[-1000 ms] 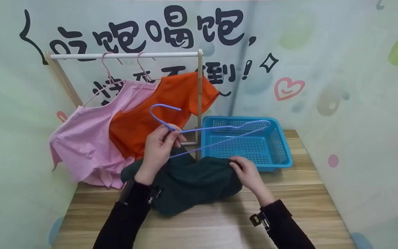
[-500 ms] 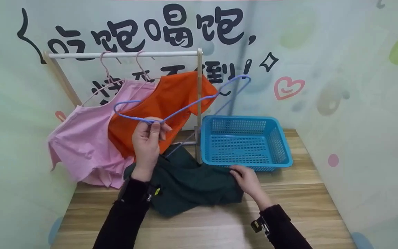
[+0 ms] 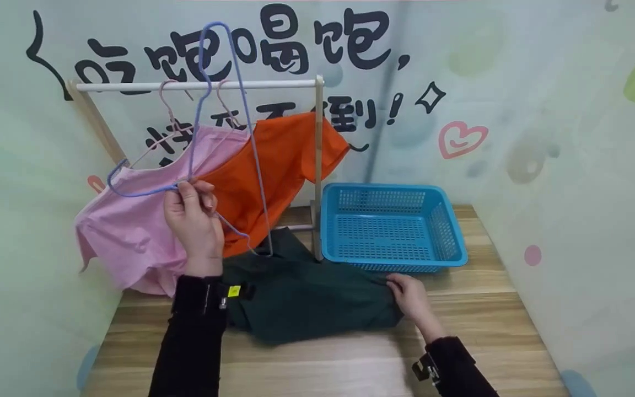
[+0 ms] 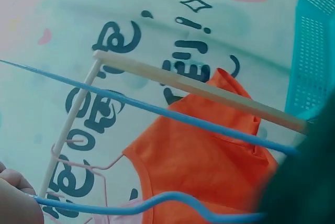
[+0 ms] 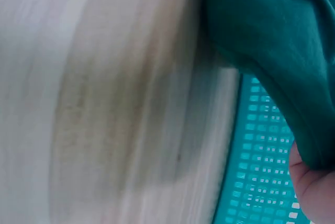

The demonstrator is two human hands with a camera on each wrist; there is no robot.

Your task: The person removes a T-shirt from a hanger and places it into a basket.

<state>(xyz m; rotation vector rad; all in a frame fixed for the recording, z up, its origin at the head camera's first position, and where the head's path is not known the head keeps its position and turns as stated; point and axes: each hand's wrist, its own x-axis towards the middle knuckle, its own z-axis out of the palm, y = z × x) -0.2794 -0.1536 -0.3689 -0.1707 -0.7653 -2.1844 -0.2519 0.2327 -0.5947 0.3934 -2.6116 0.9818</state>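
My left hand (image 3: 193, 218) pinches a blue-purple wire clothes hanger (image 3: 258, 165) near the base of its hook, which points left. One end of the hanger rises above the rack's bar; its lower end overlaps the dark green shirt (image 3: 312, 300) in the head view. In the left wrist view the hanger (image 4: 157, 110) crosses in front of an orange shirt. Low on the right, my right hand (image 3: 412, 298) pinches the green shirt's right edge; the right wrist view shows the thumb against the green cloth (image 5: 277, 41).
A wooden rack with a white bar (image 3: 273, 85) holds a pink shirt (image 3: 130, 237) and an orange shirt (image 3: 284, 154) on pink hangers. The blue plastic basket (image 3: 389, 262) stands right of the rack on the wood-grain table (image 3: 488, 309). Printed walls enclose the back and sides.
My left hand has moved left and swung the hanger from pointing right to nearly upright. My right hand has shifted slightly right and down, drawing the green shirt's edge with it.
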